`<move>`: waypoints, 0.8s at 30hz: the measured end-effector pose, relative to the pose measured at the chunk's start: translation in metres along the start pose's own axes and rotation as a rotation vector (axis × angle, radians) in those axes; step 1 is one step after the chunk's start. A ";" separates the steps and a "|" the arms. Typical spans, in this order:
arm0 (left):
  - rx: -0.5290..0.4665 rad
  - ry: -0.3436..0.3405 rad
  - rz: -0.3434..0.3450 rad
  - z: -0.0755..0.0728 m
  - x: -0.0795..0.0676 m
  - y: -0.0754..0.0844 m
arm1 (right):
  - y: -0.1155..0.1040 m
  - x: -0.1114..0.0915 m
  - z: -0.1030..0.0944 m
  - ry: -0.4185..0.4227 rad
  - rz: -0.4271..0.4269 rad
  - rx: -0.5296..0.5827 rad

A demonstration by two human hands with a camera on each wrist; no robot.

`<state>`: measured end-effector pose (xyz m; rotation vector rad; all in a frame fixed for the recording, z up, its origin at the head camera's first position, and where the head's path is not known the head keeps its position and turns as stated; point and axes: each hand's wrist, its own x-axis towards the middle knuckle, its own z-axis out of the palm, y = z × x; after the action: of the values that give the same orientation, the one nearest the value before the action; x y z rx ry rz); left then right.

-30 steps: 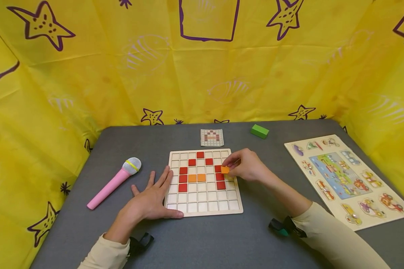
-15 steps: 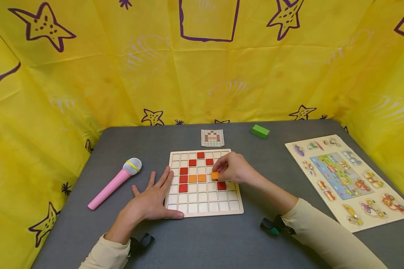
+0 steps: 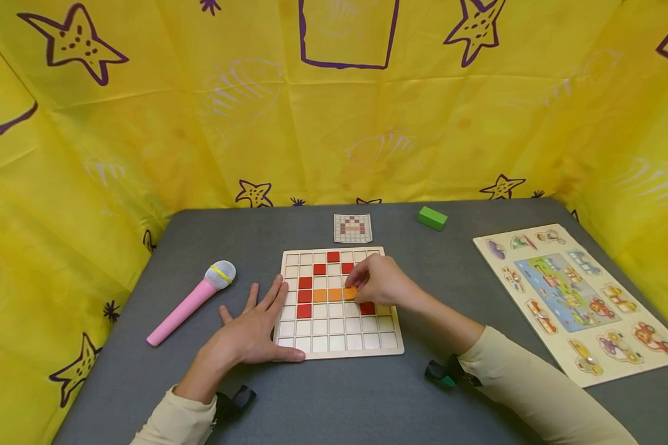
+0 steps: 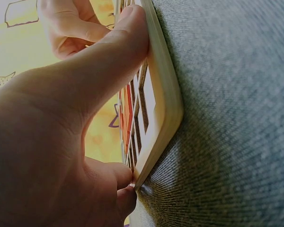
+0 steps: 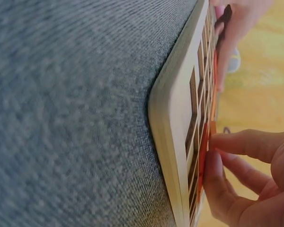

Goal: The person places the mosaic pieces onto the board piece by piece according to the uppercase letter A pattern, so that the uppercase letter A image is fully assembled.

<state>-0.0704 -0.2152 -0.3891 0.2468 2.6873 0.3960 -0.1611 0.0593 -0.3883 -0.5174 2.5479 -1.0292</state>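
A wooden grid board (image 3: 339,353) lies on the grey table, with several red tiles (image 3: 305,296) and a row of orange tiles (image 3: 320,295) set in its squares. My right hand (image 3: 383,281) pinches an orange tile (image 3: 349,294) between thumb and fingertips, right at the square beside the other orange ones. In the right wrist view its fingertips (image 5: 217,142) are down at the board's surface. My left hand (image 3: 250,334) rests spread on the board's left edge, thumb (image 4: 132,28) along the near rim. Some red tiles on the right are hidden beneath my right hand.
A small printed pattern card (image 3: 352,228) lies behind the board. Further right is a green block (image 3: 432,218). A pink toy microphone (image 3: 192,303) lies to the left, and a wooden picture puzzle (image 3: 581,303) to the right. Yellow cloth (image 3: 323,123) hangs around the table.
My right hand has carried the orange tile leftward from above the right-hand red tiles and down to a square in the orange row. The left hand has stayed in place.
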 end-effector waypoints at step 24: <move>0.007 -0.004 -0.003 -0.001 0.002 0.001 | -0.002 0.002 0.002 -0.002 -0.015 -0.064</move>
<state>-0.0729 -0.2140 -0.3890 0.2451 2.6856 0.3852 -0.1620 0.0558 -0.3882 -0.5551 2.5862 -0.9544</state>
